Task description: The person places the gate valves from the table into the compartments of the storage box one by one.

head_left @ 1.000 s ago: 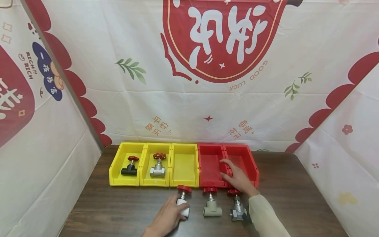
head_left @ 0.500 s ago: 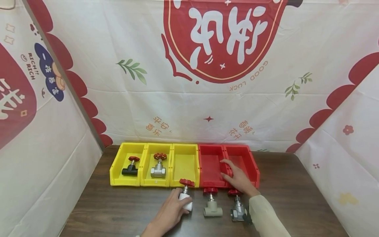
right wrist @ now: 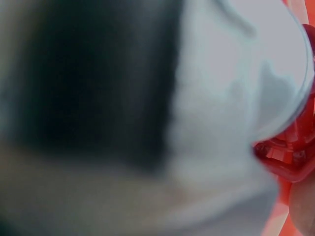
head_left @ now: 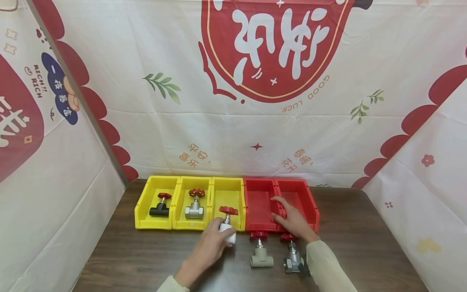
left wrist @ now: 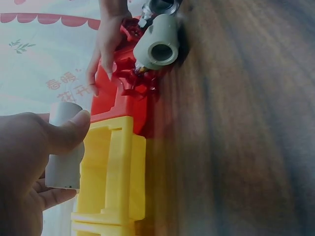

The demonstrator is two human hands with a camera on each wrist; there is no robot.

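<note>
My left hand (head_left: 212,243) grips the white tee-shaped body of a valve (head_left: 228,234) with a red handwheel, its thumb across the body. In the head view the handwheel overlaps the front part of the third yellow bin (head_left: 228,190). The left wrist view shows the white body (left wrist: 64,167) between thumb and fingers. My right hand (head_left: 294,219) lies over the divider between two red bins (head_left: 260,202), fingers loosely bent and spread apart. Below it stand a grey-green valve (head_left: 261,258) and a metal valve (head_left: 292,259), both with red handwheels, on the table.
A black valve (head_left: 159,209) lies in the leftmost yellow bin and a silver valve (head_left: 194,211) in the one beside it. The bins form a row against a printed cloth backdrop (head_left: 233,134). Brown wooden table (head_left: 146,259) extends in front.
My left hand has raised the white valve and carried it forward, from the table in front of the bins to the front of the third yellow bin. My right hand has stayed in place.
</note>
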